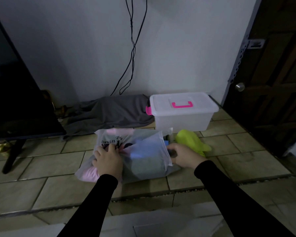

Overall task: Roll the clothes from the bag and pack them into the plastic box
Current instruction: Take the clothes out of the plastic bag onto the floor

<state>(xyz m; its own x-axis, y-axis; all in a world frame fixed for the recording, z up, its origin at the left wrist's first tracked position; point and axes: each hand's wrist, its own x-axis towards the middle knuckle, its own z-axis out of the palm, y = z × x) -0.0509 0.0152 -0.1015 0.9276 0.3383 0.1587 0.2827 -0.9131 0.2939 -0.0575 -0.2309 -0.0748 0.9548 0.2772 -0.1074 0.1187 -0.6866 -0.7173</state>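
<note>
A translucent white plastic bag (pixel 143 151) stuffed with clothes lies on the tiled floor in front of me. Pink, blue and grey fabric shows through it. My left hand (pixel 108 159) grips the bunched top of the bag near its printed logo. My right hand (pixel 181 156) holds the bag's right edge, with something dark under its fingers. Behind the bag stands the clear plastic box (pixel 183 112) with its lid closed, a pink handle on top and a pink latch on the left side.
A yellow-green cloth item (pixel 191 141) lies just right of the bag. A grey cloth (pixel 109 112) is heaped along the wall. A dark TV (pixel 15 93) on a stand fills the left. Cables (pixel 132 48) hang down the wall. A wooden door (pixel 272 82) is at the right.
</note>
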